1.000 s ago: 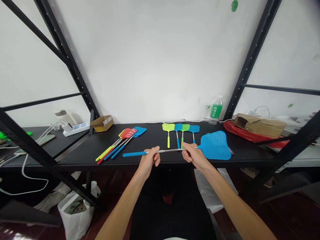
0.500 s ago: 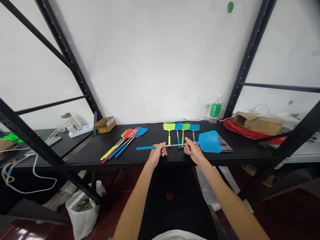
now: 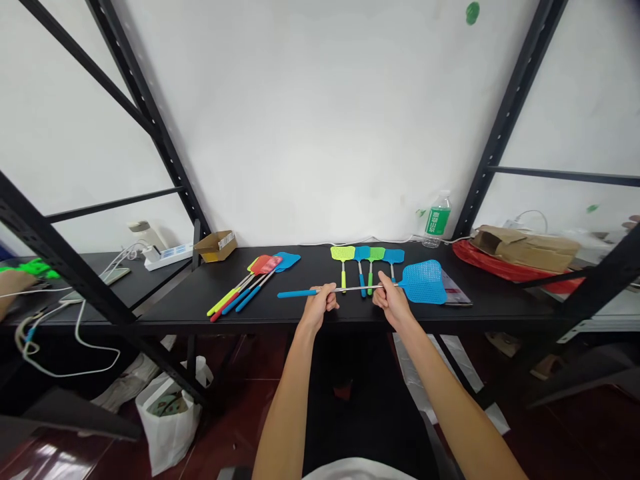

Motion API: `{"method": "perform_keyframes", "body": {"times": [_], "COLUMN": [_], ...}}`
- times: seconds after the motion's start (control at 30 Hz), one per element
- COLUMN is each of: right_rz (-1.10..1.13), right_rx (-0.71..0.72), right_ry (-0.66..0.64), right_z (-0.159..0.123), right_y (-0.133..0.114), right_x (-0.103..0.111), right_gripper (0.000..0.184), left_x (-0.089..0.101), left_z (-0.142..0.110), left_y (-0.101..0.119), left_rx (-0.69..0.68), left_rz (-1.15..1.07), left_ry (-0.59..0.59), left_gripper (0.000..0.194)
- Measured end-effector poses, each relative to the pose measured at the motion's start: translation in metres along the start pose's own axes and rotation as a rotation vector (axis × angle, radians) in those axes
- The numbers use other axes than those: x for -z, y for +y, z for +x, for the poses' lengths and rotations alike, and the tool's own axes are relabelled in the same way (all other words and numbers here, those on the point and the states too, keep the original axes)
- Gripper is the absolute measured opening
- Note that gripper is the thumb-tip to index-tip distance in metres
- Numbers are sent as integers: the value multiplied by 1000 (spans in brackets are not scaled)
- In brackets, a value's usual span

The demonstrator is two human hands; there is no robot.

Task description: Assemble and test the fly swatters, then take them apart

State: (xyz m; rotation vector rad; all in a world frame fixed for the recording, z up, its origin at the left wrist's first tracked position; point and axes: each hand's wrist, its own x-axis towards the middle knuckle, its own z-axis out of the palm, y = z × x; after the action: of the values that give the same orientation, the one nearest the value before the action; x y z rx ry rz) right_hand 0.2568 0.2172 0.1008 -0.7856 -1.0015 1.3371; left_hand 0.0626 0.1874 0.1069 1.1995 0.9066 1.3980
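A blue fly swatter [image 3: 424, 283] with a metal rod stretches sideways between my hands, above the front of the black table [image 3: 175, 293]. Closed round the rod beside its blue handle is my left hand [image 3: 321, 305]. My right hand [image 3: 392, 301] grips the rod's other end, close to the perforated blue head. Behind them on the table lies a row of shorter swatters: a yellow one [image 3: 343, 254], a green one [image 3: 376, 254] and two blue ones. On the left, several long swatters lie fanned in a pile, including a red one [image 3: 263, 265] and a yellow one [image 3: 223, 301].
At the back stand a small cardboard box [image 3: 216, 246] and a water bottle [image 3: 437, 220]. Flattened cardboard [image 3: 525, 248] rests on red plastic [image 3: 470, 257] at right. Black rack posts [image 3: 515, 100] rise on both sides. A power strip [image 3: 170, 257] and cables lie left.
The swatter's length between the handle end and head looks shorter than a second ago, and my hands are closer together. The whole view has shifted slightly.
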Motion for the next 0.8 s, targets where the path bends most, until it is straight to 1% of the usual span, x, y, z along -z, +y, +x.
{"method": "perform_keyframes", "body": {"times": [0.23,0.37,0.43,0.5,0.57,0.67,0.73,0.8], "right_rz": [34,131,138,117,79,14,-11,-31], "right_rx": [1,12,21,33,33,20,2,-15], "right_ry": [20,101,113,77,-14,-151,-175,-170], "right_z": [5,9,9,5,-2,-11,-15,-15], "right_y": [5,3,2,0,-3,-9,-11,-12], "right_x": [3,5,5,6,9,19,27,34], "right_gripper": [59,61,61,60,59,59,55,48], "left_x": [1,3,5,6,7,8,8,10], "left_z": [1,0,-1,-1,-1,-2,-3,-7], "left_y": [0,-2,-3,-3,-3,-1,1,1], "left_rx": [-12,-45,-60,-63,-56,-45,-36,-26], "left_rz": [-52,-122,-146,-160,-167,-158,-138,-101], "left_ry": [18,94,128,138,132,108,84,49], "left_gripper": [49,49,49,49,50,50,49,48]}}
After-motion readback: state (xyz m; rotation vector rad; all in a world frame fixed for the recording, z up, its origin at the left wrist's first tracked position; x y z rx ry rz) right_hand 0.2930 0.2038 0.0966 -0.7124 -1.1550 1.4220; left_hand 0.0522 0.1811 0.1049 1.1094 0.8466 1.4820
